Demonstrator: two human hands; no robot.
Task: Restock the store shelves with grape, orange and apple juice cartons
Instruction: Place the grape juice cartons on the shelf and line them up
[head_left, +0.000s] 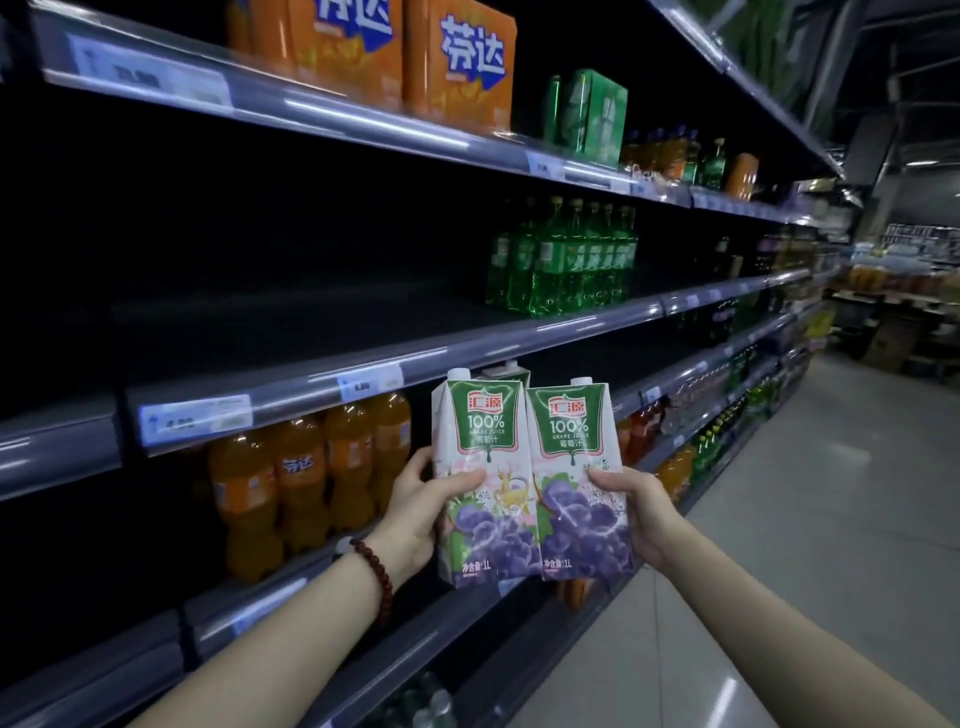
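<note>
Two grape juice cartons, white with a green label and purple grapes, are held upright side by side in front of the shelving. My left hand (415, 512) grips the left carton (480, 457) from its left side. My right hand (636, 512) grips the right carton (574, 452) from its right side. The top of a third carton (506, 373) peeks out behind the two; which hand holds it is hidden. The cartons hover just below the front edge of the middle shelf (467, 353), whose dark surface to the left holds nothing.
Orange soda bottles (306, 478) stand on the shelf behind my left hand. Green bottles (566, 260) fill the middle shelf's right part. Orange boxes (457, 62) and green packs (597, 114) sit on the shelf above. The aisle floor (831, 493) runs along the right.
</note>
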